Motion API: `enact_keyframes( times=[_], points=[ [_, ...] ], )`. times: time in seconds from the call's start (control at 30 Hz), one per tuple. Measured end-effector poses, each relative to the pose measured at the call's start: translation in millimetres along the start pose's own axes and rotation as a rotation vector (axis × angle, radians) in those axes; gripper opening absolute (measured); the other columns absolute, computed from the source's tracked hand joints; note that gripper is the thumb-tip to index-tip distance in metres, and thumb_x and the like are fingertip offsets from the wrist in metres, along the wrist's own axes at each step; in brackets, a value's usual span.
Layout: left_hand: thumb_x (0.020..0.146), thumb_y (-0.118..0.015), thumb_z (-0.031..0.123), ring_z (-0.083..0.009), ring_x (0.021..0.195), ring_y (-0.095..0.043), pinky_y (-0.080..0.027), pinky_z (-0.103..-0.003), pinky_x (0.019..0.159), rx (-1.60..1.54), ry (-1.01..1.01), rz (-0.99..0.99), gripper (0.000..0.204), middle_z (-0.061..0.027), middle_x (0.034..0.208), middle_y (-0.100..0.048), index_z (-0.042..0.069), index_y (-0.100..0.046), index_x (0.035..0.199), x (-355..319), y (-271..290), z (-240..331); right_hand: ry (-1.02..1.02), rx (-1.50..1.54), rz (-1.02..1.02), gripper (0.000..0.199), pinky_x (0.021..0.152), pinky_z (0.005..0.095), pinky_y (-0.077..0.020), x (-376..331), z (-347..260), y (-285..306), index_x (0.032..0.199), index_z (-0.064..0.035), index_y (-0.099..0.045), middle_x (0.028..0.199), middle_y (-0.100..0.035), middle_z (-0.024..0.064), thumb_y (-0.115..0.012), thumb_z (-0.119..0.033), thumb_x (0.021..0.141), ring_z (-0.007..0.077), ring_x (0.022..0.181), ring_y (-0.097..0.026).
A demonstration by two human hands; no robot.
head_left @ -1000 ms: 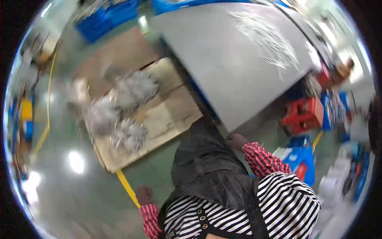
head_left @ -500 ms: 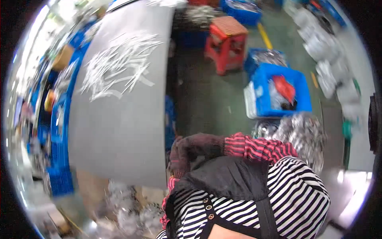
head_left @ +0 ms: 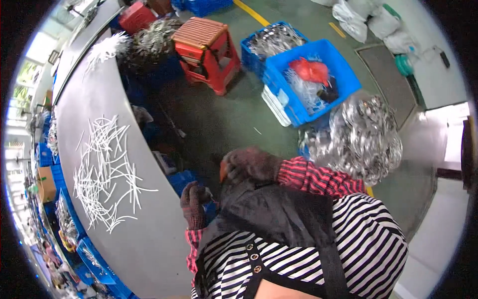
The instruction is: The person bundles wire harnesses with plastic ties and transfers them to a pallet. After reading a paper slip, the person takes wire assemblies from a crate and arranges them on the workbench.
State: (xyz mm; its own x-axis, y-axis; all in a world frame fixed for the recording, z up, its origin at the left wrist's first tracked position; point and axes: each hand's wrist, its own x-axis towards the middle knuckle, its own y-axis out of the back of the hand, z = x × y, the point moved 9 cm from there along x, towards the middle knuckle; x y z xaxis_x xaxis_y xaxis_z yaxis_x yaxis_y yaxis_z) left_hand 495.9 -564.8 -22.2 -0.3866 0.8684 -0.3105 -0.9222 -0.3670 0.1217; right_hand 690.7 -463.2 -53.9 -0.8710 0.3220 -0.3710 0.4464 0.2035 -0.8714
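My right hand [head_left: 249, 164], in a dark knitted glove, is in front of my black apron [head_left: 274, 212]. Its fingers are curled round a small orange-brown object [head_left: 223, 171], mostly hidden by the hand. Close to the table's edge is my left hand [head_left: 194, 203], gloved too, fingers loosely bent and apart, with nothing clearly held. On the grey table [head_left: 144, 239] to the left lies a loose spread of thin white strips [head_left: 104, 169]. A bunch of similar white strips [head_left: 107, 47] sits at the table's far end.
A red stool [head_left: 206, 52] stands ahead on the green floor. Right of it are a blue crate of silvery pieces [head_left: 276, 42], a blue bin [head_left: 341, 62] with a red bag inside, and a heap of shiny silvery pieces [head_left: 366, 139]. White bags [head_left: 351, 22] line the far right wall.
The view has swung to the right, so the table and strips sit lower and further left. Both hands now show more clearly, the left one apart from the right.
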Motion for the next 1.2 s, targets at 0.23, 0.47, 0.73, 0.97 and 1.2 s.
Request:
enact_keyframes(
  times=[0.23, 0.47, 0.73, 0.97, 1.2],
  points=[
    [0.101, -0.053, 0.025, -0.0233, 0.106, -0.061, -0.050, -0.036, 0.094, -0.163, 0.103, -0.183, 0.046, -0.0138, 0.124, -0.058, -0.001, -0.045, 0.139, 125.6, 77.7, -35.9, 0.207, -0.029, 0.018, 0.029, 0.077, 0.0409, -0.0570, 117.4, -68.0, -51.5, 0.108, -0.0018, -0.059, 0.101, -0.068, 0.0136, -0.056, -0.029, 0.099, 0.0281, 0.087, -0.068],
    [0.098, -0.059, 0.029, -0.0218, 0.102, -0.062, -0.049, -0.032, 0.090, 0.008, -0.055, -0.195, 0.039, -0.0133, 0.118, -0.065, 0.001, -0.059, 0.126, 220.8, 5.6, -11.6, 0.279, -0.153, -0.402, 0.045, 0.094, 0.0457, -0.0500, 162.9, -113.1, -151.4, 0.125, 0.0062, -0.054, 0.113, -0.062, 0.0221, -0.048, -0.033, 0.103, 0.0325, 0.099, -0.063],
    [0.098, -0.058, 0.015, -0.0157, 0.085, -0.063, -0.053, -0.032, 0.075, 0.006, -0.258, -0.250, 0.019, -0.0084, 0.093, -0.069, 0.000, -0.068, 0.100, 307.8, -34.4, 113.6, 0.301, 0.003, 0.027, 0.027, 0.092, 0.0323, -0.0523, 64.4, -162.0, 17.6, 0.120, 0.0011, -0.062, 0.119, -0.064, 0.0134, -0.055, -0.014, 0.099, 0.0216, 0.105, -0.064],
    [0.101, -0.055, 0.027, -0.0143, 0.084, -0.061, -0.050, -0.029, 0.076, -0.176, 0.045, -0.500, 0.032, -0.0063, 0.105, -0.070, 0.000, -0.069, 0.113, 331.8, -200.8, 152.5, 0.657, -0.577, 0.620, 0.052, 0.099, 0.0363, -0.0513, -3.2, -267.2, 92.2, 0.137, 0.0013, -0.051, 0.130, -0.062, 0.0154, -0.066, -0.025, 0.096, 0.0226, 0.116, -0.062],
    [0.088, -0.060, -0.001, -0.0178, 0.098, -0.063, -0.051, -0.034, 0.082, 0.282, -0.032, -1.100, 0.056, -0.0103, 0.112, -0.068, 0.003, -0.047, 0.142, 313.7, -431.8, 146.4, 0.703, -0.855, 0.834, 0.047, 0.089, 0.0331, -0.0493, -32.0, -357.7, 189.1, 0.124, 0.0024, -0.060, 0.106, -0.071, 0.0135, -0.075, -0.015, 0.083, 0.0186, 0.098, -0.064]
  ],
)
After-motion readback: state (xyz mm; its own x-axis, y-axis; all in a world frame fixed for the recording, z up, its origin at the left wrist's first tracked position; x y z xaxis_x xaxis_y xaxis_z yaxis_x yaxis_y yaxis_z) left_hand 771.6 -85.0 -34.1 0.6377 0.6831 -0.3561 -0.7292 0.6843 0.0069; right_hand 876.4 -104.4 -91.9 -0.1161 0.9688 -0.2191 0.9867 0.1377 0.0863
